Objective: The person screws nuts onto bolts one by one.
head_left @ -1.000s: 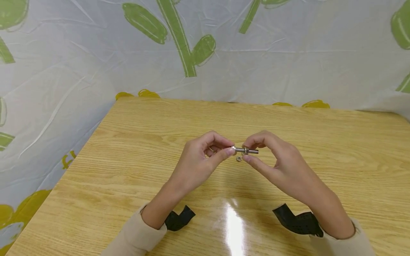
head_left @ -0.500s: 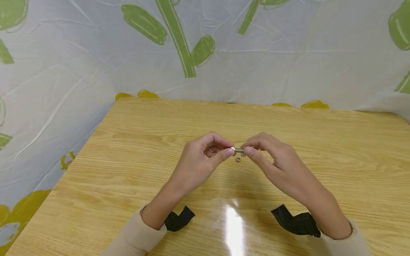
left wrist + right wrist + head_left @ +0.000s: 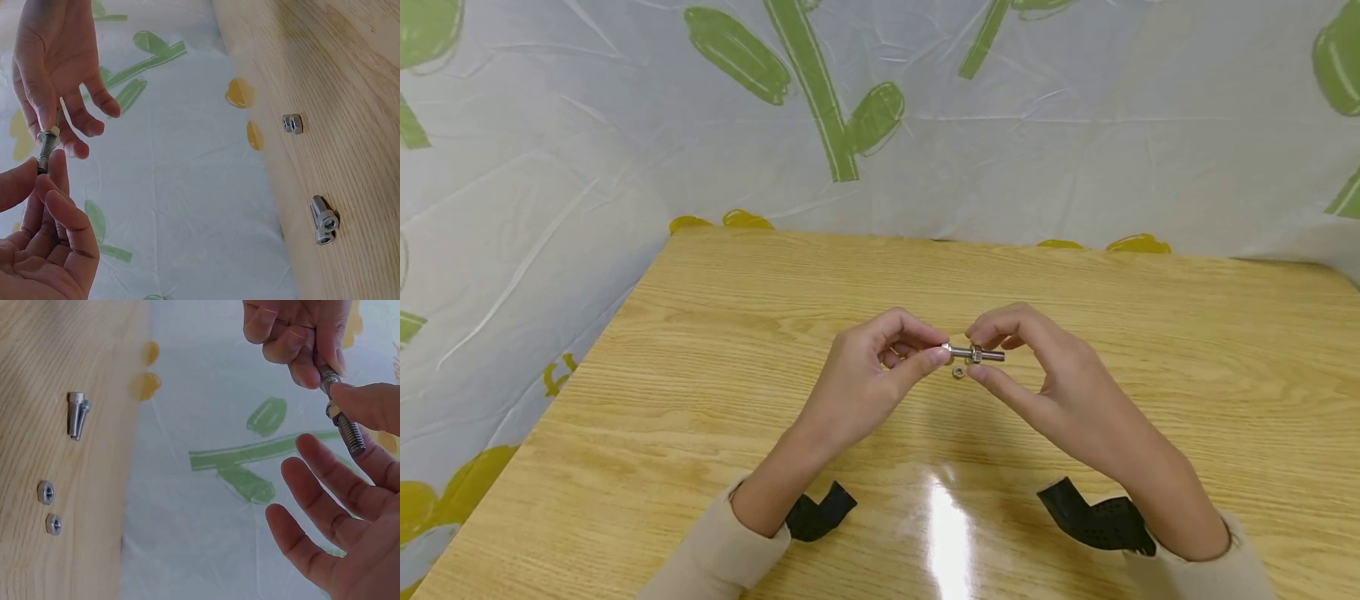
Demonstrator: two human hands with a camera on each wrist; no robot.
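Note:
A steel bolt (image 3: 994, 356) lies crosswise between the hands in the head view, its threaded end pointing right. My left hand (image 3: 876, 367) pinches its head end between thumb and fingertips. Partway along the thread sits a hex nut (image 3: 333, 411). My right hand (image 3: 1063, 379) has thumb and index finger at opposite sides of this nut; the right wrist view shows the thumb overlapping it. The other right-hand fingers are spread apart. Below the bolt, on the table, a loose nut (image 3: 958, 372) shows; a second loose nut (image 3: 45, 492) is clearer in the right wrist view.
Two socket-head bolts (image 3: 324, 219) lie side by side on the wooden table (image 3: 737, 333) in the wrist views, hidden in the head view. Behind the table hangs a pale sheet (image 3: 1000, 150) with green leaf prints. Black mounts (image 3: 822, 512) stick out at both wrists.
The right thumb moves up over the nut and bolt end, hiding them half a second ago, then comes back down, leaving them visible. The left hand keeps its hold on the bolt.

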